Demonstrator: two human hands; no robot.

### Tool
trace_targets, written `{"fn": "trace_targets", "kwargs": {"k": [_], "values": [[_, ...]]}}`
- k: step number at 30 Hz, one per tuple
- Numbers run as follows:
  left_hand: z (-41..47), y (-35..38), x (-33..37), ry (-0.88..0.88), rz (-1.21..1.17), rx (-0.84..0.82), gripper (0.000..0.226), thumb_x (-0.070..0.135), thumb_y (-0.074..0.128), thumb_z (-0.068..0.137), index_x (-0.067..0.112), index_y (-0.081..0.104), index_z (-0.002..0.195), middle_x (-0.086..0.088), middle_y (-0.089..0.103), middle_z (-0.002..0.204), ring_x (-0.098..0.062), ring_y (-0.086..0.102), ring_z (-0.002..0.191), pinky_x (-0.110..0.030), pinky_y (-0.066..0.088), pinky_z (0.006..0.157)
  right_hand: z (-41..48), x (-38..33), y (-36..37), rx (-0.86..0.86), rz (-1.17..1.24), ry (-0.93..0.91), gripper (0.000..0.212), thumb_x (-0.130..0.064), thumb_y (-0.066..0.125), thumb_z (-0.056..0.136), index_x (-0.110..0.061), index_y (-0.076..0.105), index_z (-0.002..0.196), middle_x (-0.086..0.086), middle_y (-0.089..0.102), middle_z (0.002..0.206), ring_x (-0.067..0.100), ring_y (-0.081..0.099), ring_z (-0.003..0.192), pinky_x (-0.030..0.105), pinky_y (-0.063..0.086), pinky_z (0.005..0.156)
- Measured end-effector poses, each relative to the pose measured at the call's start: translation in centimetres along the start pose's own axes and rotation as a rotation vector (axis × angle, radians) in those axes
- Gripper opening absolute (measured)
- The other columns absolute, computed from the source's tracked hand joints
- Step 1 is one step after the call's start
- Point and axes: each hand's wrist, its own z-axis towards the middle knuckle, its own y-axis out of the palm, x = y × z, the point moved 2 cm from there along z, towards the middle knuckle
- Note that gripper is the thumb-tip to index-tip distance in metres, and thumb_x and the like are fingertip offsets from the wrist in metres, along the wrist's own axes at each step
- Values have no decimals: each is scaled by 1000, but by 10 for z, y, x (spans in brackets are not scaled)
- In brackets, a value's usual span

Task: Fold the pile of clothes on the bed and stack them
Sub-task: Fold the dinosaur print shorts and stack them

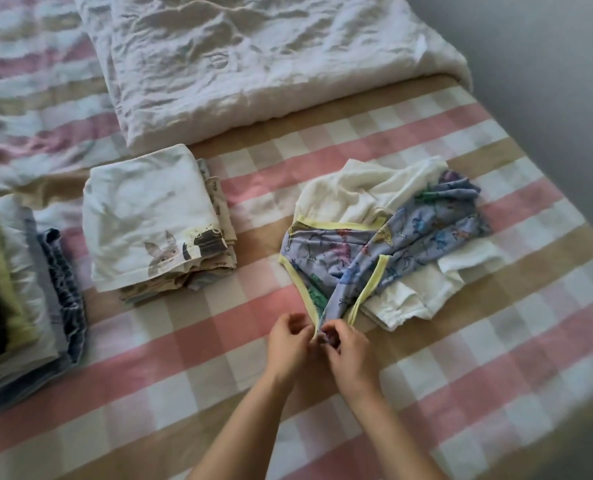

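While left hand and right hand pinch the printed briefs at the crotch, fold squarely to the waistband.

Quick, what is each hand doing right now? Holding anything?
Left hand: pinches the yellow-trimmed near edge of the blue printed garment.
Right hand: pinches the same garment's near end.

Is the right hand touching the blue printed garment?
Touching. The head view shows the right hand pinching the lower tip of the blue printed garment; the left hand grips its yellow trim.
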Motion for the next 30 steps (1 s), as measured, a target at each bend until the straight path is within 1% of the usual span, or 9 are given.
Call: {"fn": "trace_targets", "kwargs": {"k": [3, 7, 9, 14, 17, 20, 22, 27, 30], "values": [[-14, -9, -5, 23, -9, 10, 9, 3, 56, 88, 4, 59, 96, -10, 63, 86, -19, 56, 75, -32, 48, 71, -16, -8, -7, 69, 316, 91, 15, -2, 68, 78, -15, 64, 84, -2, 64, 75, 15, 59, 70, 10, 43, 63], [-59, -25, -4, -62, -324, -147, 14, 13, 51, 93, 12, 61, 82, -1, 64, 67, -10, 57, 56, -15, 42, 48, -49, -28, -20, 82, 611, 104, 19, 0, 69, 79, -18, 63, 84, -2, 68, 75, 9, 62, 67, 20, 51, 65], [-87, -38, -2, -15, -432, -182, 15, 10, 51, 92, 11, 60, 80, 0, 67, 63, -9, 61, 54, -15, 44, 47, -76, -44, -26, 59, 665, 65, 21, 0, 69, 79, -20, 65, 84, -2, 69, 73, 9, 65, 68, 20, 52, 65], [-171, -87, -13, 214, -525, -68, 2, 11, 67, 78, 11, 65, 77, -9, 68, 71, -18, 63, 65, -25, 52, 60, -160, -86, -31, -72, 683, -44, 27, -7, 70, 80, -31, 67, 92, -1, 70, 84, 15, 68, 74, 23, 55, 67], [-225, -117, -34, 288, -529, 3, 8, 22, 71, 70, 15, 69, 74, -9, 68, 70, -16, 63, 64, -23, 52, 59, -210, -101, -24, -152, 674, -95, 32, -9, 70, 80, -33, 65, 99, 0, 70, 87, 19, 67, 78, 30, 57, 71], [-263, -136, -58, 338, -503, 18, 16, 29, 71, 66, 15, 70, 75, -10, 70, 69, -16, 66, 64, -22, 52, 60, -252, -102, -13, -191, 689, -97, 26, -23, 71, 75, -34, 67, 98, 0, 69, 85, 21, 66, 77, 35, 57, 68], [-273, -141, -76, 336, -469, 34, 13, 21, 74, 68, 12, 70, 77, -11, 71, 71, -16, 67, 65, -21, 52, 60, -269, -92, -4, -194, 700, -66, 23, -26, 70, 75, -32, 67, 97, -1, 68, 84, 18, 66, 73, 29, 56, 66], [-256, -117, -118, 212, -361, 4, 11, -2, 62, 81, 7, 65, 88, -4, 72, 75, -9, 65, 67, -16, 48, 59, -271, -40, 29, -86, 625, 115, 28, 0, 63, 83, -28, 67, 89, 0, 69, 81, 18, 65, 72, 26, 54, 67], [-234, -94, -138, 129, -208, -110, 21, -2, 53, 88, 10, 63, 103, -3, 69, 93, -11, 62, 79, -18, 48, 65, -258, -9, 45, -73, 378, 152, 28, 0, 58, 85, -21, 62, 102, 2, 62, 99, 20, 61, 89, 30, 51, 80]]}}
